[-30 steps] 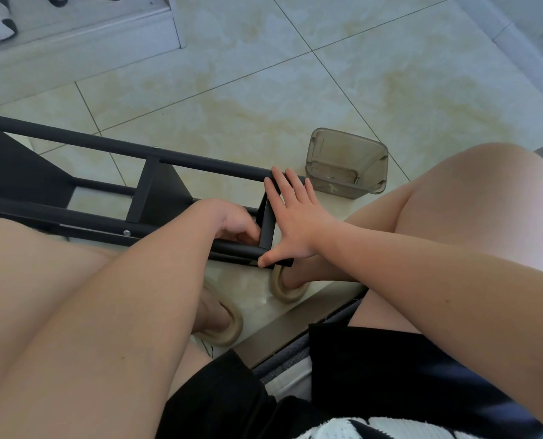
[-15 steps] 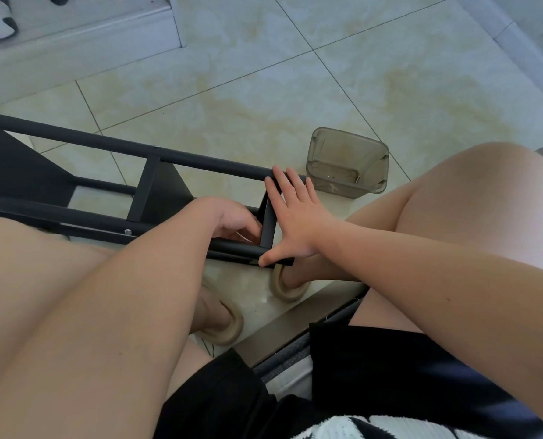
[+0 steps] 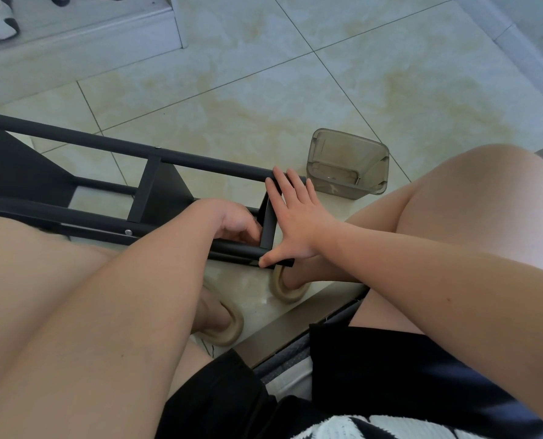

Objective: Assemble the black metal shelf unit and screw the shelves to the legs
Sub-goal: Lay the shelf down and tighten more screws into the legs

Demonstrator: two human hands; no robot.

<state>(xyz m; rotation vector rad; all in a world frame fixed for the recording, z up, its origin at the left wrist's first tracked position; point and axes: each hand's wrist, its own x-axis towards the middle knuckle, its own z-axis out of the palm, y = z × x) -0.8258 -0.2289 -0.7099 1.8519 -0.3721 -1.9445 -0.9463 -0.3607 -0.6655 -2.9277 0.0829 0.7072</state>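
- Shelf unit [image 3: 74, 213] lies sideways on the floor [image 3: 264, 90], stretching left of both grips; middle shelf [image 3: 146, 191] looks screwed in already.
- Left grip [image 3: 233, 221] curls behind the end shelf [image 3: 268, 229], can't tell what it's pinching.
- Right grip [image 3: 295, 217] is spread flat, bracing it; screws there probably pending.

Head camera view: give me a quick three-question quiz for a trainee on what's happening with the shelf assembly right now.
1. True or false: the right hand presses flat, with straight fingers, against the end of the black shelf unit.
2. Where does the clear plastic container stand? A) on the tiled floor beside the end of the shelf unit; B) on one of the shelves; C) on the person's lap.
3. Fill in: the left hand reaches inside the frame next to the end shelf, with its fingers ____.

Key: 1 true; 2 A; 3 curled.
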